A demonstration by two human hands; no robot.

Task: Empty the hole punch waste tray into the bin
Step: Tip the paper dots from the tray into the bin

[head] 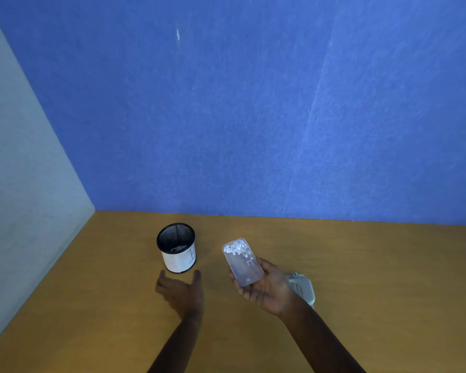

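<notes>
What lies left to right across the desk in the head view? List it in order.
Open left hand → black mesh bin with white wrap → clear plastic waste tray holding white paper dots in the right hand → grey hole punch.

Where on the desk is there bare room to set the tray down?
Bare wood runs right of the hole punch to the desk edge, along the blue wall behind, and near the front between the forearms. It is crowded mid-desk: bin, left hand, and right hand holding the tray.

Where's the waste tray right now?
In the head view the waste tray is held in the right hand, right of the bin, with the hole punch behind the wrist.
</notes>
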